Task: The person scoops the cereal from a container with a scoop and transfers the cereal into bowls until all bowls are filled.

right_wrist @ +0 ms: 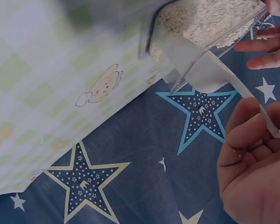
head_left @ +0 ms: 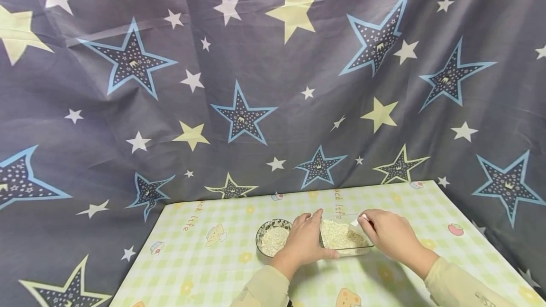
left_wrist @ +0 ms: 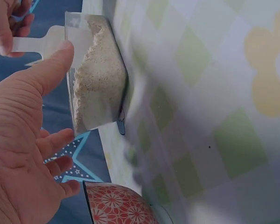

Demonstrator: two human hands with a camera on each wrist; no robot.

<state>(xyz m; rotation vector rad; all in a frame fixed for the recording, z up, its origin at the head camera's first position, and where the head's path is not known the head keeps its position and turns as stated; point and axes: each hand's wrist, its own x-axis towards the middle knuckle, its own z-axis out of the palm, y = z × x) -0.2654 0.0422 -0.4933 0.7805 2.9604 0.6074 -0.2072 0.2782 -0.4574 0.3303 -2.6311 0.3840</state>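
My right hand [head_left: 390, 236] pinches the thin handle of a white scoop [right_wrist: 207, 72] between thumb and fingers. The scoop's wide end dips into a clear rectangular container [left_wrist: 98, 123] at its right end. Pale flakes like oats [head_left: 337, 233] fill much of that container, sloping lower near the scoop. At the container's left end is my left hand [head_left: 303, 240], its thumb along the near side and its fingers extended. In the left wrist view, the thumb and index fingertip of that hand [left_wrist: 23, 126] touch or nearly touch the container's rim.
Left of the container stands a round bowl [left_wrist: 116, 205], red-patterned outside, also holding pale flakes [head_left: 273, 240]. Both vessels stand on a green-and-white checked tablecloth [head_left: 222, 269]. Behind the table hangs a dark curtain [head_left: 264, 70] with stars.
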